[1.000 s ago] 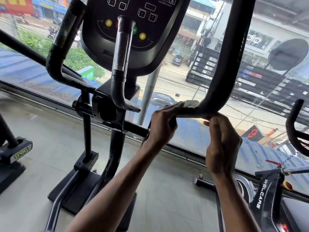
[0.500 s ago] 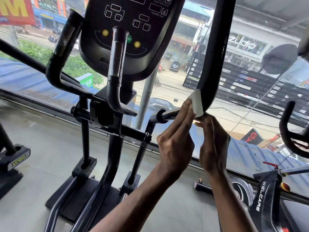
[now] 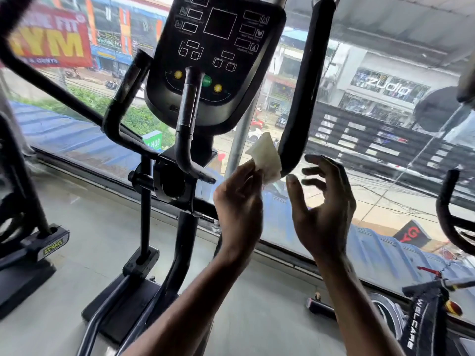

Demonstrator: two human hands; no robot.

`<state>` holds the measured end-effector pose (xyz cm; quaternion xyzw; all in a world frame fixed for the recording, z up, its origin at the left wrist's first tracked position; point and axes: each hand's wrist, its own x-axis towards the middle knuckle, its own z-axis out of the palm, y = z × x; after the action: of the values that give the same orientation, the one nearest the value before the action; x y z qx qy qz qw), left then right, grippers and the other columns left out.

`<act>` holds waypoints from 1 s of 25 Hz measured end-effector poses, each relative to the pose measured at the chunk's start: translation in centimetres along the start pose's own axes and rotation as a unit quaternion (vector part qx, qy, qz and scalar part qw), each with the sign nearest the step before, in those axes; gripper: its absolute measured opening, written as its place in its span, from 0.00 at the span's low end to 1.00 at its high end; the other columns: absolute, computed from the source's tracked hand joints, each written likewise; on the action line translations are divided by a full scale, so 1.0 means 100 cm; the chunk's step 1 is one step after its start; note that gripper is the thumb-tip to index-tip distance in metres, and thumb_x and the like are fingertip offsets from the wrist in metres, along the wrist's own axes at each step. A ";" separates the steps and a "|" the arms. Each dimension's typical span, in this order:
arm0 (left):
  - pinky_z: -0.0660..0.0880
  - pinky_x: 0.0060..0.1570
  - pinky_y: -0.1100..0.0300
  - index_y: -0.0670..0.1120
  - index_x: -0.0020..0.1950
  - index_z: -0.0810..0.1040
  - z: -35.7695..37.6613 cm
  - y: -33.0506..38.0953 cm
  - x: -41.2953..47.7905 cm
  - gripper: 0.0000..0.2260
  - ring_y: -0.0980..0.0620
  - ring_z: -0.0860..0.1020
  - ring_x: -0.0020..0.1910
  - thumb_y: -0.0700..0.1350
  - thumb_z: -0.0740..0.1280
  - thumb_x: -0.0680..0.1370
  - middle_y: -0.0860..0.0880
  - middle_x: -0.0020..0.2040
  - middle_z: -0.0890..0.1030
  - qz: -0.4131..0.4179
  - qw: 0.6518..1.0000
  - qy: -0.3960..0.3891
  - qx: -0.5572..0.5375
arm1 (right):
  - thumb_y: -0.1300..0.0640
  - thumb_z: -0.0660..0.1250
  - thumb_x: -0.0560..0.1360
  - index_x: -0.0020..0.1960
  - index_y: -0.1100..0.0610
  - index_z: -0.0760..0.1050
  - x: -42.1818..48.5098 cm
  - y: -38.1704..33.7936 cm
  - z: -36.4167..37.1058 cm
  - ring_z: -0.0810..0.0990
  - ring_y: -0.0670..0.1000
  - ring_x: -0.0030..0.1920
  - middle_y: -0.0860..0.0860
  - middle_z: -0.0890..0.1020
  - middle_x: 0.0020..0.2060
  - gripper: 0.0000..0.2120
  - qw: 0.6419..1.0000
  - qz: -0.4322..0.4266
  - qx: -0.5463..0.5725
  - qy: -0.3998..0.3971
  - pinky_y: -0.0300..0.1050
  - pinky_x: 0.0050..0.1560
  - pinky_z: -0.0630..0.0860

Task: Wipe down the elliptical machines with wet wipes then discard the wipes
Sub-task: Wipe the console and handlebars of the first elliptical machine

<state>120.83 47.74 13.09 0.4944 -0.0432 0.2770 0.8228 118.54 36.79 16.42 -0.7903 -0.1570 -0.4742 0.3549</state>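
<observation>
While I am looking down from my head camera, some parts of the elliptical machine [image 3: 185,227] are hiding from me. Its tall right bar [image 3: 305,86] is running out of the top of the picture, so I am not seeing its end. Where that bar is bending at the bottom, the wipe [image 3: 266,158] and my hands are covering the rest of it. My left arm is lying across part of the machine's base. The little words on the console [image 3: 216,55] are looking too small and blurry for me to read. Another machine [image 3: 38,247] on the left and a bike [image 3: 424,319] on the right are getting cut off by the picture's edges.

My left hand [image 3: 239,201] is pinching the wipe between the thumb and the fingertips, and the wipe is hiding the tips themselves. I am holding it up in front of the window [image 3: 385,163], lower than the console and right at the bend of the tall right bar. Its right edge is seeming to touch the bar, but I am not able to tell for sure. The wipe is looking white, folded into a thick, pointy shape, and a bit crumpled.

My right hand [image 3: 325,209] is hovering open just to the right of the bar's bend, with its fingers spread and loosely bent, holding nothing. Its thumb is pointing up close to the wipe's bottom corner.
</observation>
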 end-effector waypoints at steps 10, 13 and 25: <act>0.79 0.51 0.65 0.42 0.52 0.85 -0.019 0.047 0.012 0.17 0.54 0.85 0.51 0.27 0.61 0.74 0.48 0.48 0.87 0.002 0.989 -0.106 0.103 | 0.61 0.70 0.79 0.54 0.62 0.84 0.055 -0.008 -0.018 0.82 0.56 0.52 0.55 0.84 0.52 0.07 0.963 -0.235 -0.121 -0.060 0.41 0.56 0.74; 0.76 0.55 0.69 0.48 0.59 0.84 -0.016 0.031 0.024 0.14 0.59 0.82 0.53 0.37 0.71 0.75 0.52 0.54 0.86 0.041 0.970 -0.116 0.212 | 0.60 0.72 0.78 0.50 0.60 0.85 0.089 -0.004 -0.018 0.79 0.58 0.52 0.54 0.83 0.53 0.05 0.938 -0.278 -0.180 -0.101 0.46 0.53 0.75; 0.70 0.48 0.78 0.50 0.59 0.83 -0.006 0.011 0.029 0.17 0.75 0.78 0.48 0.47 0.78 0.72 0.61 0.52 0.83 0.058 0.966 -0.140 0.212 | 0.66 0.74 0.74 0.43 0.62 0.82 0.120 -0.008 -0.015 0.78 0.57 0.43 0.55 0.82 0.44 0.02 0.828 -0.424 -0.238 -0.278 0.49 0.42 0.77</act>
<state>122.60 49.84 14.71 0.6878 -0.1266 0.2549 0.6678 123.09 35.21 27.55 -0.8041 -0.4515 -0.3611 -0.1387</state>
